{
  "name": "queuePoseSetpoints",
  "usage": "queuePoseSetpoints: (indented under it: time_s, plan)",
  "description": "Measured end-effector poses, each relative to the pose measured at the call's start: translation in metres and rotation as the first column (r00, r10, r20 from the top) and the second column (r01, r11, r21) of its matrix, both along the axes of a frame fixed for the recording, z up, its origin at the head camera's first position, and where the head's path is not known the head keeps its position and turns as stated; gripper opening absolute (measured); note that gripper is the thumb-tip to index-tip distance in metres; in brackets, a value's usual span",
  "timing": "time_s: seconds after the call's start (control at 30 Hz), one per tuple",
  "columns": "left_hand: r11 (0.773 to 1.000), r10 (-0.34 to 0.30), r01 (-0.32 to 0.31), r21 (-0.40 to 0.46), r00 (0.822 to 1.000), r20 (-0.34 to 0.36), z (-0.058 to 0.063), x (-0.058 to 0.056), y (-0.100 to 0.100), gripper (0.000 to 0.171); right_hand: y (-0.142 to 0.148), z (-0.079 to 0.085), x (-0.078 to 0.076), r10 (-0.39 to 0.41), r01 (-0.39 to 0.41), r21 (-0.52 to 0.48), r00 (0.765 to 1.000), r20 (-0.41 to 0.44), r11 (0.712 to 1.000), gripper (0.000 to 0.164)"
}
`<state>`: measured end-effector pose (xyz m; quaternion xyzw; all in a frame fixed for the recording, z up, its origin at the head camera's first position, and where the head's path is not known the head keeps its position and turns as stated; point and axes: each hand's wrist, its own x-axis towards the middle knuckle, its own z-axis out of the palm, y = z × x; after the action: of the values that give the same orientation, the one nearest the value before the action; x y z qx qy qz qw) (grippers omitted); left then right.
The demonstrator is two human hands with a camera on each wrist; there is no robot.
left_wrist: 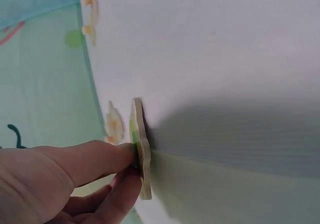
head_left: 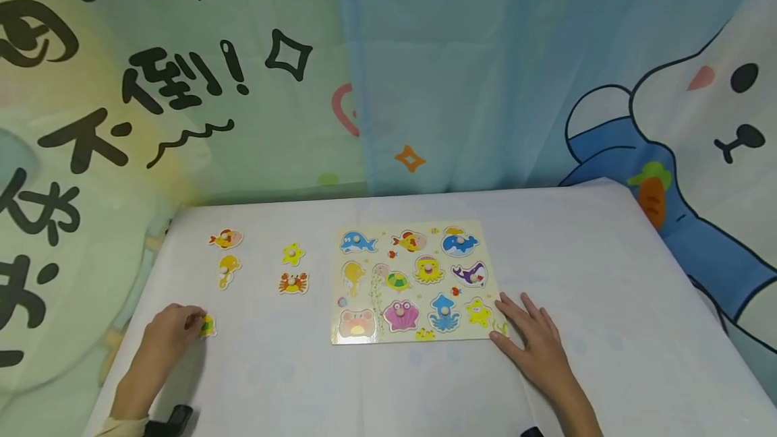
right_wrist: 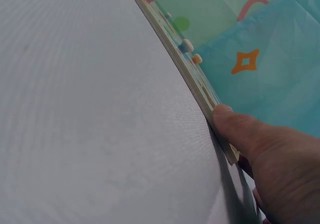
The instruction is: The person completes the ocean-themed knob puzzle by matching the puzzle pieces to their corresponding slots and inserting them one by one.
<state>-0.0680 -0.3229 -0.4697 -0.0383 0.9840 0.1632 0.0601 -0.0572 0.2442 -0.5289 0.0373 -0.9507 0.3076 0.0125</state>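
At the left of the table my left hand (head_left: 173,330) pinches a green and yellow puzzle piece (head_left: 208,326) between thumb and fingers. In the left wrist view the piece (left_wrist: 142,149) is edge-on, close over the white cloth, and its face is mostly hidden. The sea-animal puzzle board (head_left: 363,293) lies flat in the middle, with several knobbed pieces on it. My right hand (head_left: 537,342) touches its lower right corner with spread fingers; the right wrist view has the thumb (right_wrist: 235,126) on the board's edge.
Left of the board lie a fish piece (head_left: 226,239), a seahorse piece (head_left: 228,271), a star piece (head_left: 293,254) and a crab piece (head_left: 294,283). The white-covered table (head_left: 273,383) ends at a printed curtain (head_left: 449,73) behind.
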Motion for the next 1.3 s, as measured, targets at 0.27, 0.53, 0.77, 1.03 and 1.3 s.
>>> queuePoseSetpoints:
  time_s: [0.27, 0.53, 0.77, 1.03, 1.3]
  plan:
    - [0.997, -0.052, 0.055, 0.045, 0.995, -0.082, 0.012, -0.006, 0.030, 0.012, -0.001, 0.000, 0.000, -0.006, 0.006, 0.002, 1.000, 0.006, 1.000, 0.056]
    - [0.972, -0.210, 0.226, 0.070, 0.960, -0.184, 0.007, -0.035, 0.094, 0.009, 0.000, 0.000, 0.001, 0.000, 0.000, 0.000, 1.000, -0.001, 1.000, 0.057]
    - [0.937, -0.306, 0.325, 0.131, 0.941, -0.144, -0.002, -0.063, 0.153, 0.012, 0.000, 0.000, 0.001, -0.006, 0.006, 0.012, 1.000, 0.011, 1.000, 0.058]
    - [0.866, -0.408, 0.428, 0.260, 0.904, -0.129, -0.013, -0.080, 0.214, 0.014, -0.001, 0.001, -0.001, 0.002, -0.002, 0.014, 1.000, 0.028, 1.000, 0.058]
    - [0.838, -0.470, 0.487, 0.247, 0.873, -0.125, -0.021, -0.095, 0.255, 0.016, 0.001, 0.002, 0.001, 0.002, -0.002, 0.005, 1.000, 0.016, 1.000, 0.057]
